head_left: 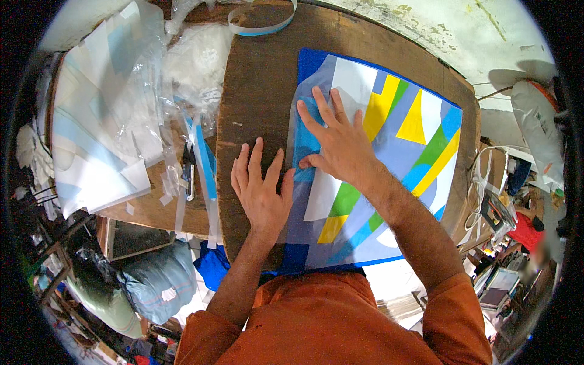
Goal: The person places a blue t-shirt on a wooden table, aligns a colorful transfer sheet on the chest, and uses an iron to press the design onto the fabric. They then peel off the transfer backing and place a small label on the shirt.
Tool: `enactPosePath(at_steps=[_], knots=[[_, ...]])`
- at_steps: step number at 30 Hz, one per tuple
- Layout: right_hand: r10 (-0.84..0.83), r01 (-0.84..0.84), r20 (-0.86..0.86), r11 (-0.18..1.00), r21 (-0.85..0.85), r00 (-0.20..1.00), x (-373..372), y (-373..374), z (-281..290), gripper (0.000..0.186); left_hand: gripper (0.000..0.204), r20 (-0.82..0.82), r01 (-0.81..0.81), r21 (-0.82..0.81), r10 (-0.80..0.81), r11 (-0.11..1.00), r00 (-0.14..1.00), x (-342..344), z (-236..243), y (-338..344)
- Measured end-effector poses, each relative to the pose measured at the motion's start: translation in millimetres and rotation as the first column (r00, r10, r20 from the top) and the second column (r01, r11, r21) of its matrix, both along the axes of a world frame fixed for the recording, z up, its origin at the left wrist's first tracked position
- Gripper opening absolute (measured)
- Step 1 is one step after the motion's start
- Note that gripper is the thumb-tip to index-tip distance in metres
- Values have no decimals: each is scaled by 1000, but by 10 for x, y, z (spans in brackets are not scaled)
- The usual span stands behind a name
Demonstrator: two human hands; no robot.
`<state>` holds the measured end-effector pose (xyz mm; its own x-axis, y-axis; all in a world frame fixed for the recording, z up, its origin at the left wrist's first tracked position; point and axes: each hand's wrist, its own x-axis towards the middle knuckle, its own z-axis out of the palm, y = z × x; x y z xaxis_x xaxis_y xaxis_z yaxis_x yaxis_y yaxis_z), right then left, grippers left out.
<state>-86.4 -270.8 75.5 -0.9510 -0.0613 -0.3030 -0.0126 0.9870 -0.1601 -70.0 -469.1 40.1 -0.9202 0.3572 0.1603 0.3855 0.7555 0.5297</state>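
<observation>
The patterned sheet (398, 137), a clear film with yellow, green, blue and white shapes, lies over a dark blue cloth (309, 64) on the right part of the wooden table (261, 91), close in front of our body. Our right hand (340, 143) rests on the left part of the sheet, open, fingers apart and gripping nothing. Our left hand (261, 191) is also open and empty, laid on the wood with its thumb at the sheet's left edge; we cannot tell whether that thumb touches the film. The step in hand looks to us like settling the sheet flat and square on the cloth. To do it well, we should press with spread fingers, since a fingertip push could slide or crease such thin film. We do best to stroke outward from the middle, with one hand anchoring while the other smooths, and to check the margin of blue along the top and bottom. The cutter (190, 173) lies left of our left hand, well apart from the film, a sensible place for a blade.
</observation>
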Motion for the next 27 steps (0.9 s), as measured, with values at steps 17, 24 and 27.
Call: enactPosePath(at_steps=[17, 24, 27], knots=[[60, -62, 54, 997, 39, 997, -11, 31, 2, 119, 42, 24, -47, 93, 45, 995, 999, 106, -95, 13], [49, -50, 73, 999, 20, 996, -24, 25, 38, 121, 60, 79, -12, 80, 6, 997, 997, 179, -52, -88], [58, -59, 57, 998, 33, 997, -18, 24, -7, 122, 65, 114, -26, 27, 23, 999, 993, 319, -11, -156]])
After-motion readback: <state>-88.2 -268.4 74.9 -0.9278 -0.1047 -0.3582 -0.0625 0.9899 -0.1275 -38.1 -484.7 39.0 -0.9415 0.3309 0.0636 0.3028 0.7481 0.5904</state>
